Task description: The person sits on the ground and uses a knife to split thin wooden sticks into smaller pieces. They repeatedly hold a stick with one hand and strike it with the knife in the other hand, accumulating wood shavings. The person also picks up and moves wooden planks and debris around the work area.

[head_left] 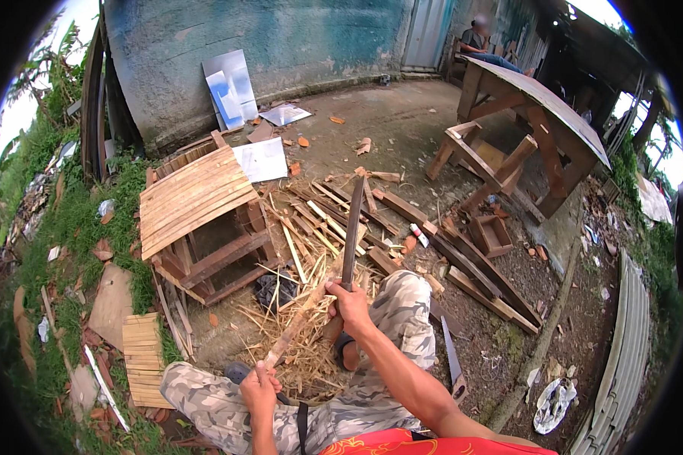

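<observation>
two grips clenched: left hand (259, 388) holds wood strip (292, 331) by near end, right hand (349, 305) long knife (353, 227); strip slants forward-right toward knife.

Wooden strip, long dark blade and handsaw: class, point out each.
Wooden strip (296, 327): head view, on the middle of its length.
Long dark blade (352, 233): head view, about midway along it.
Handsaw (452, 358): head view, on the metal blade.

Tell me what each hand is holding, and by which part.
The left hand grips a wooden strip by its near end; the right hand grips a long dark blade by its lower end.
</observation>
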Demonstrator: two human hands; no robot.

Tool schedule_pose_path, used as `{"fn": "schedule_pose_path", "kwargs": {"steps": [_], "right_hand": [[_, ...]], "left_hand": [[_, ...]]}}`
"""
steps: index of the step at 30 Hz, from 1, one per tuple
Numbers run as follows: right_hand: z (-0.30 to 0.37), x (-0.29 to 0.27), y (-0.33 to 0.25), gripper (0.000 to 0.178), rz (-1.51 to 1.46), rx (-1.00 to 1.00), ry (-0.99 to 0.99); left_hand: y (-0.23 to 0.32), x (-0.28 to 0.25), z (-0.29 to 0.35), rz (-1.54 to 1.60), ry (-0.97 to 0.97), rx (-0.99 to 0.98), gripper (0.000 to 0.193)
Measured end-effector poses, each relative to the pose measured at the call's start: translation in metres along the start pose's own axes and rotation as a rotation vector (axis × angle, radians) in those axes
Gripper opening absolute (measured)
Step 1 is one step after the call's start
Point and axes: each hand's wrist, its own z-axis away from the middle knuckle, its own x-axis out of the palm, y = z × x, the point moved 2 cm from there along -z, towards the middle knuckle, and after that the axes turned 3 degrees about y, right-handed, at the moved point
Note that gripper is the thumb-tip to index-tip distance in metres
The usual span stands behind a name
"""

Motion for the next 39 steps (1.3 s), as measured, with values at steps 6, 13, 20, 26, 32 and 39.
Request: {"fn": "schedule_pose_path", "kwargs": {"steps": [6,13,20,26,32,39], "right_hand": [[-0.007,0.014,-0.019,0.02,0.082,-0.061,-0.034],[-0.025,0.018,-0.039,0.016,0.09,-0.077,0.03],[-0.048,0.013,-0.071,0.017,0.067,-0.08,0.05],[-0.019,0.052,-0.062,0.019,0.192,-0.093,-0.135],[-0.005,0.07,-0.065,0.022,0.34,-0.151,-0.235],[0.009,0.046,-0.056,0.032,1.129,-0.444,-0.347]], "left_hand": [[0.004,0.0,-0.011,-0.179,0.086,0.217,0.053],[0.009,-0.004,-0.022,0.558,0.155,0.051,0.04],[0.062,-0.052,-0.043,-0.122,0.355,0.341,0.043],[0.123,-0.005,-0.038,-0.394,-0.102,0.381,0.053],[0.108,0.016,-0.035,-0.05,-0.358,-0.009,0.028],[0.094,0.012,-0.03,0.289,-0.376,-0.046,0.023]]}}
